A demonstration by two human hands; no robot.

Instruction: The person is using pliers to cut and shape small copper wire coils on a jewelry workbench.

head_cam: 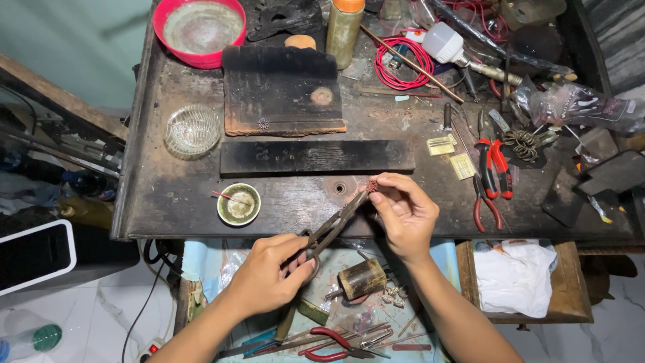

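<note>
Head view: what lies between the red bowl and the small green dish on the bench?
In the head view, a clear ribbed glass dish sits between the red bowl and small green dish.

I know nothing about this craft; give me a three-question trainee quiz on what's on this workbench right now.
1. True or false: the left hand holds metal shears.
2. What does the right hand pinch: A) a small reddish piece, B) a coin, C) a nail?
3. What colour is the bowl at the bench's far left corner?

Key: 1 true; 2 A; 3 red.
</note>
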